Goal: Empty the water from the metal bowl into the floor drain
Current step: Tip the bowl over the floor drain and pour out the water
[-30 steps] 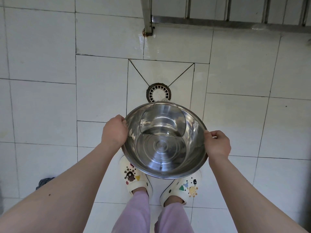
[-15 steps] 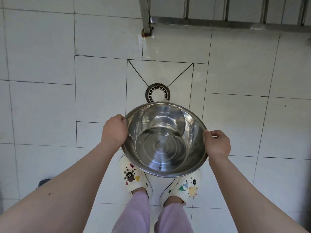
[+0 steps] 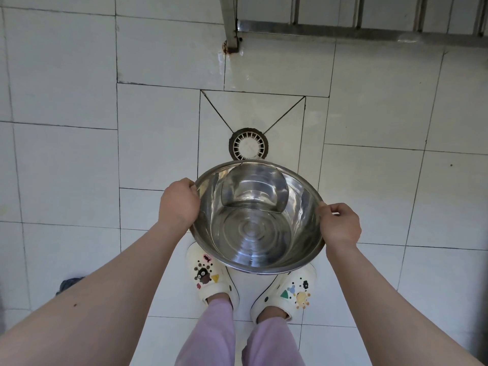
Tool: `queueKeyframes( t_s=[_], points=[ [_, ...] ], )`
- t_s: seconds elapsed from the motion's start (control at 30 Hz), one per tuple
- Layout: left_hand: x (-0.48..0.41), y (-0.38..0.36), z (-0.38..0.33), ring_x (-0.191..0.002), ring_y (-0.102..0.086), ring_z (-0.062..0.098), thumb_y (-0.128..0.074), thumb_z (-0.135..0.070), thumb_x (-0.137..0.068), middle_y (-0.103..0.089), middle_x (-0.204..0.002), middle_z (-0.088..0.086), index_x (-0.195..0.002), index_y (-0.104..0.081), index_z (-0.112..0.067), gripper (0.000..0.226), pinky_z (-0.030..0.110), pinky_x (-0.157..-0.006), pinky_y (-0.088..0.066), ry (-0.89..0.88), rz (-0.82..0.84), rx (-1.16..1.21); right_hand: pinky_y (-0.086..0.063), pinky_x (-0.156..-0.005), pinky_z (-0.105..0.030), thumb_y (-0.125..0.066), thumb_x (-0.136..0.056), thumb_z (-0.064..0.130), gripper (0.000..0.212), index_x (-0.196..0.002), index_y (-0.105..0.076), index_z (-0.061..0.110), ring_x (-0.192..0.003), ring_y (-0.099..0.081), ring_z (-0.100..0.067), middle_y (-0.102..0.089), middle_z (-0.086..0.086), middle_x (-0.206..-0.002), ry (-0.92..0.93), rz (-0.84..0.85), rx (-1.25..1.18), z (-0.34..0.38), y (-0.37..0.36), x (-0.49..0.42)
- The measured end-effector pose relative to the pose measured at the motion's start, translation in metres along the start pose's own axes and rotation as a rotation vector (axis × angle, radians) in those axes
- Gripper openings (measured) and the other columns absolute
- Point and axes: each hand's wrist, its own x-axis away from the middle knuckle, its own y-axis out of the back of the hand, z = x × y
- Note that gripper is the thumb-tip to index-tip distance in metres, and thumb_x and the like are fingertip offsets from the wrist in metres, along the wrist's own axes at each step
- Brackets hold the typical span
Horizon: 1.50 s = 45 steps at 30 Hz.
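A person stands on a white tiled floor (image 3: 79,167), holding a metal bowl (image 3: 257,233) above the feet. The left hand (image 3: 179,204) and right hand (image 3: 339,225) each clasp opposite sides of its rim. The bowl tilts away, water (image 3: 253,191) pooled against its far wall. The round floor drain (image 3: 249,145) lies just beyond the far rim.

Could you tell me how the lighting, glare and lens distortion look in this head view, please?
Head view: soft, even daylight, sharp throughout; bright reflections streak the metal bowl held by left hand and right hand; wet sheen on tiles beyond the floor drain; wide-angle lens bows the grout lines and stretches the forearms.
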Motion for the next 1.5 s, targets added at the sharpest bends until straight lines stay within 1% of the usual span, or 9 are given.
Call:
queueKeyframes(
  t_s=[0.1,0.4,0.67,0.8,0.93,1.13,1.3,1.37,1.5],
  points=[
    [0.0,0.001,0.001,-0.092,-0.059,0.038,-0.036,-0.011,-0.094,-0.068,-0.098,0.021,-0.102,-0.065,0.002,0.032,0.035,-0.076,-0.043,0.002,-0.005,0.003,-0.035,-0.061,-0.028,-0.057,-0.089,0.033,0.025,-0.082,-0.06,0.01,-0.056,-0.048,-0.019,-0.053,0.002,-0.06,-0.002,0.003,0.003,0.001,-0.002,0.001],
    [-0.002,0.002,0.002,-0.089,-0.058,0.036,-0.035,-0.01,-0.093,-0.068,-0.095,0.02,-0.099,-0.066,0.001,0.033,0.034,-0.074,-0.043,0.014,-0.013,0.029,-0.039,-0.064,-0.029,-0.059,-0.088,0.035,0.025,-0.082,-0.06,0.011,-0.055,-0.048,-0.02,-0.054,0.002,-0.06,-0.012,0.002,-0.018,0.004,-0.004,0.001],
    [-0.001,0.004,0.002,-0.071,-0.048,0.031,-0.035,-0.006,-0.087,-0.065,-0.081,0.025,-0.085,-0.065,0.005,0.032,0.034,-0.066,-0.043,0.043,-0.003,0.081,-0.047,-0.071,-0.035,-0.058,-0.088,0.035,0.023,-0.082,-0.061,0.013,-0.064,-0.053,-0.026,-0.055,0.002,-0.063,-0.019,0.025,-0.033,0.006,-0.003,0.002],
    [0.001,0.004,0.004,-0.067,-0.043,0.03,-0.035,-0.006,-0.087,-0.058,-0.073,0.024,-0.082,-0.062,0.008,0.031,0.032,-0.062,-0.038,0.052,0.003,0.091,-0.052,-0.077,-0.041,-0.057,-0.089,0.034,0.021,-0.088,-0.066,0.015,-0.069,-0.057,-0.027,-0.062,-0.002,-0.074,-0.024,0.043,-0.048,0.008,-0.003,0.004],
    [0.001,0.005,0.005,-0.067,-0.044,0.03,-0.036,-0.005,-0.087,-0.061,-0.077,0.027,-0.082,-0.062,0.01,0.03,0.032,-0.063,-0.038,0.052,-0.001,0.099,-0.055,-0.082,-0.049,-0.056,-0.089,0.031,0.019,-0.09,-0.068,0.017,-0.073,-0.059,-0.03,-0.065,-0.004,-0.081,-0.037,0.07,-0.081,0.011,-0.004,0.007],
    [0.0,0.005,0.004,-0.068,-0.045,0.03,-0.036,-0.005,-0.087,-0.059,-0.074,0.024,-0.083,-0.064,0.008,0.031,0.032,-0.063,-0.038,0.068,-0.011,0.114,-0.055,-0.084,-0.049,-0.053,-0.09,0.028,0.023,-0.095,-0.072,0.016,-0.085,-0.064,-0.035,-0.069,-0.005,-0.086,-0.054,0.098,-0.082,0.017,-0.003,0.007],
    [0.001,0.009,0.006,-0.065,-0.041,0.03,-0.036,-0.004,-0.086,-0.049,-0.065,0.016,-0.077,-0.061,0.01,0.03,0.029,-0.06,-0.033,0.086,-0.021,0.143,-0.052,-0.075,-0.045,-0.052,-0.089,0.023,0.023,-0.082,-0.071,0.014,-0.068,-0.05,-0.029,-0.062,-0.007,-0.076,-0.073,0.118,-0.106,0.022,-0.005,0.009],
    [0.001,0.009,0.005,-0.064,-0.038,0.029,-0.036,-0.003,-0.085,-0.045,-0.064,0.016,-0.073,-0.059,0.009,0.029,0.03,-0.059,-0.032,0.102,-0.018,0.16,-0.043,-0.064,-0.041,-0.051,-0.088,0.02,0.026,-0.084,-0.071,0.003,-0.065,-0.041,-0.028,-0.054,-0.011,-0.07,-0.08,0.124,-0.108,0.021,-0.005,0.008],
    [-0.002,0.01,0.005,-0.064,-0.036,0.028,-0.036,-0.003,-0.082,-0.043,-0.064,0.016,-0.069,-0.056,0.005,0.025,0.031,-0.059,-0.032,0.148,-0.016,0.2,-0.035,-0.061,-0.035,-0.051,-0.087,0.017,0.026,-0.087,-0.067,-0.004,-0.063,-0.036,-0.026,-0.048,-0.011,-0.069,-0.086,0.137,-0.109,0.021,-0.005,0.006]
  ],
)
